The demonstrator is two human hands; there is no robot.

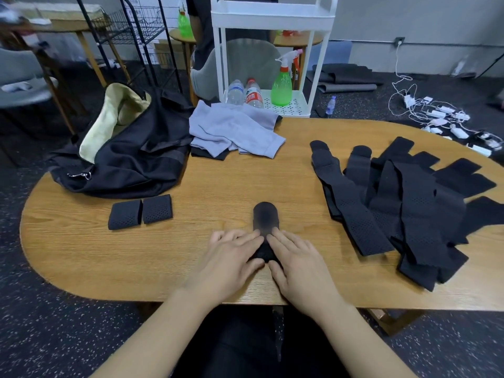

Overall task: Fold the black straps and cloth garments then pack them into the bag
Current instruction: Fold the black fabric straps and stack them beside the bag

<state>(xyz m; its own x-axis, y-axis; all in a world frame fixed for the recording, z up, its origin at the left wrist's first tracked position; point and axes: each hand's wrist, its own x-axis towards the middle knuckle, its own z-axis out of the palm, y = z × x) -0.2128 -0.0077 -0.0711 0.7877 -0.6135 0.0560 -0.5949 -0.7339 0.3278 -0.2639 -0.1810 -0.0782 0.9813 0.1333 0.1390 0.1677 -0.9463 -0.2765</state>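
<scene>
At the bottom centre of the frame, the person's left hand (pixel 234 257) and right hand (pixel 296 261) are lying side by side with fingers nearly flat, pressing down on a black perforated fabric strap (pixel 265 218) on the oval wooden table (pixel 191 268). The strap's rounded end is blurred and sticking out past the fingertips; its other end is hanging over the table's near edge. Left of centre, two folded black perforated straps (pixel 140 211) are sitting touching each other. At the right, a loose heap of unfolded black straps (pixel 403 200) is sprawling. Farther back, upper left, an open black bag with a pale lining (pixel 128 156) is slumping, and just beside it grey cloth garments (pixel 234 129) are lying crumpled.
</scene>
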